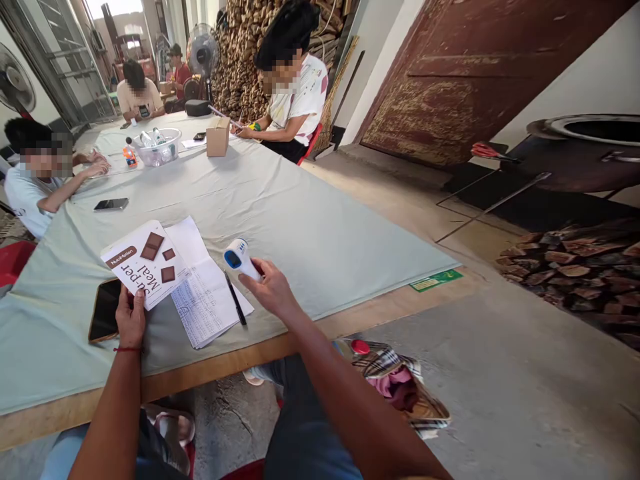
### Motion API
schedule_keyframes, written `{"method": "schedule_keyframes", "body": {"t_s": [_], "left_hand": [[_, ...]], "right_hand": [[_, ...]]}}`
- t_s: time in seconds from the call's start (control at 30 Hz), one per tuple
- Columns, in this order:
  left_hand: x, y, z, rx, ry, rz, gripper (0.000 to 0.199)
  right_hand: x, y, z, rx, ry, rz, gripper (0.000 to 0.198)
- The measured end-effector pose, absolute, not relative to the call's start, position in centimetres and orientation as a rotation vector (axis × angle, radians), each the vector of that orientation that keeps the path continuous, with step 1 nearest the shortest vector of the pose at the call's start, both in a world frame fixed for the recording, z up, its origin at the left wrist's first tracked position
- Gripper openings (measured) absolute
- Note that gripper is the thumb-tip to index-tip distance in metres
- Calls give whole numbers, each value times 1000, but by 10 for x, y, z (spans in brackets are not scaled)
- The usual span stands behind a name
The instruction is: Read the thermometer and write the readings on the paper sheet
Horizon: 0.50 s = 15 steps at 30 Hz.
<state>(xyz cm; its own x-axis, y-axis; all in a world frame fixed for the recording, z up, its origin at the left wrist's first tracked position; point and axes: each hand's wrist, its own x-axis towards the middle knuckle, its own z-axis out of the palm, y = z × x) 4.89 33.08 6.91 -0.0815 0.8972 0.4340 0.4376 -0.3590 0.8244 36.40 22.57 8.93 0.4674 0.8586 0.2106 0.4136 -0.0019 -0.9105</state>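
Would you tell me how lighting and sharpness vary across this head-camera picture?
Head view, top left: the bright opening is washed out; head view, nearby: lettering on the NutriMotion card is legible and the thermometer fairly crisp, but handwriting on the papers is unreadable; head view, right edge: the dark vessel looks stretched, probably by a wide lens.

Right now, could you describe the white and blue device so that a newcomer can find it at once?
Start from the big cloth-covered table and follow its near edge to the handwritten papers. Just to their right, the right hand holds the device. Unlike the flat papers and slim black pen beside it, it has a chunky white body with a blue-framed dark screen.
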Motion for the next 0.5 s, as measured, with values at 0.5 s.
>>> {"method": "schedule_keyframes", "body": {"t_s": [0.5], "left_hand": [[56,322,61,1597,1289,1439,74]], "right_hand": [[380,239,54,-1808,-2043,4,37]]}}
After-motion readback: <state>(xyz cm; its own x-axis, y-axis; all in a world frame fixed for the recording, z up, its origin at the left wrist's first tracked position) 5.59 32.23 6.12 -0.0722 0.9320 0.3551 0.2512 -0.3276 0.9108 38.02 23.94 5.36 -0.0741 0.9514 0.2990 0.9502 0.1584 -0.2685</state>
